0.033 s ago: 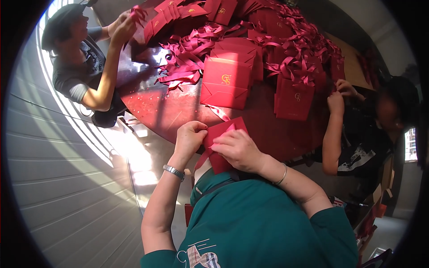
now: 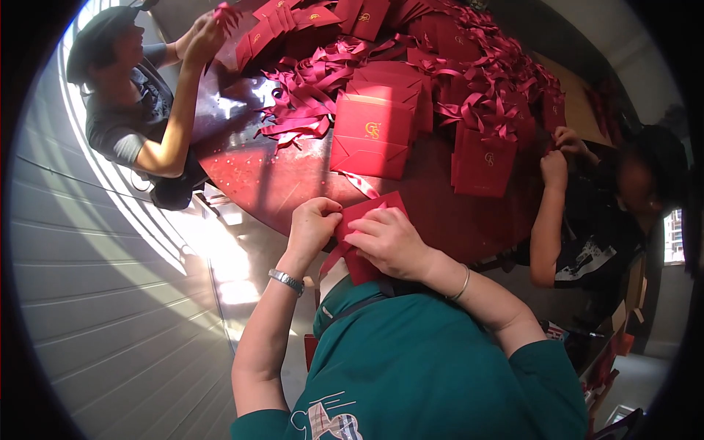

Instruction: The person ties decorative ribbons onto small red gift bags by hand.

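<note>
A red bag point(image 2: 359, 268) is held at the near edge of the desk point(image 2: 286, 176), close to the wearer's body. Its left edge is gripped by the left hand point(image 2: 314, 229), with thumb and fingers pinched together. The right hand point(image 2: 392, 242) is laid over the face of the bag, its fingers bent and bunched; whether ribbon is pinched beneath them cannot be told. A ribbon strip point(image 2: 361, 185) is stretched from the near part of the desk toward the bag's top.

Only small changes are seen since the earlier frame. The right hand, blurred then, is shown more sharply now, and the left hand has been shifted slightly. At the desk's left side, pink ribbon point(image 2: 226, 13) is held by a co-worker point(image 2: 117, 95) and has been raised a little. At the desk's right side, the hands of another co-worker point(image 2: 598, 198) have been moved slightly too. On the desk's middle, a large bag point(image 2: 372, 147) with a gold mark is left in place, as is the ribbon heap point(image 2: 301, 121) on the desk's left half.
</note>
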`<state>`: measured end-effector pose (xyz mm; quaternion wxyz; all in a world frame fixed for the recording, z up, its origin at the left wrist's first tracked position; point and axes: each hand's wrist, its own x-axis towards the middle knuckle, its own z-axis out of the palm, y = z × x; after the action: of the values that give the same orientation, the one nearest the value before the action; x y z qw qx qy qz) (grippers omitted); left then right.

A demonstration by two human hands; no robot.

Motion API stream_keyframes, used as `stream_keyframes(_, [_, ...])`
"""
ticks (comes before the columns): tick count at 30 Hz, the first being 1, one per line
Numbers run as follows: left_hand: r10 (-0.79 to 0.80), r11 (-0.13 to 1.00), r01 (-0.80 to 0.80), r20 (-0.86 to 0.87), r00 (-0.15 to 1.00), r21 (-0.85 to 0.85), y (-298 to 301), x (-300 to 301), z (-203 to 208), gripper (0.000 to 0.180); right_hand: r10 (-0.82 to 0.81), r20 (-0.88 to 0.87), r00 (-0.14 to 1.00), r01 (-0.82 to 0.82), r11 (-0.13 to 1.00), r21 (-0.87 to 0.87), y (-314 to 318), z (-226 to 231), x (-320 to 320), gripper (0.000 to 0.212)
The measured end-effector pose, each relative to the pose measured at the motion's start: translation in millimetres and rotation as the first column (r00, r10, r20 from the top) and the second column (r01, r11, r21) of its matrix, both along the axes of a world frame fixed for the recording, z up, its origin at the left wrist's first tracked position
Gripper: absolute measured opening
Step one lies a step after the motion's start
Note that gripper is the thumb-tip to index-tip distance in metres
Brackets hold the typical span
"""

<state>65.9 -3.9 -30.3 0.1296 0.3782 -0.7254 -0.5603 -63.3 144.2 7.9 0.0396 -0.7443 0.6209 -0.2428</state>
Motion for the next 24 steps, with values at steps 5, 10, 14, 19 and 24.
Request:
stream_keyframes(5, [-0.106,0.992,0.105,-0.020,0.994,-0.068,-15,-7,-1,0.012,-0.041,-0.075,0.996,0.053,0.985,0.165,-27,-14,12,0.024])
stream_keyframes(10, [-0.136,0.984,0.134,0.011,0.991,0.115,-39,-14,-6,0.014,-0.079,-0.212,0.974,0.126,0.968,0.218,-47,-9,37,0.009])
stream_keyframes(14, [-0.072,0.903,0.096,-0.073,0.995,0.420,-52,-18,-13,0.016,0.042,-0.449,0.892,0.136,0.924,0.357,-69,-2,59,0.012])
stream_keyframes(19, [-0.044,0.790,0.102,-0.110,0.993,0.605,-67,-17,-5,0.006,0.079,-0.190,0.979,0.010,0.904,0.427,-69,5,55,0.015])
stream_keyframes(24, [-0.004,0.868,-0.035,0.078,0.997,0.495,-73,-24,9,0.014,-0.081,0.443,0.893,-0.020,0.976,0.217,-57,0,29,0.016])
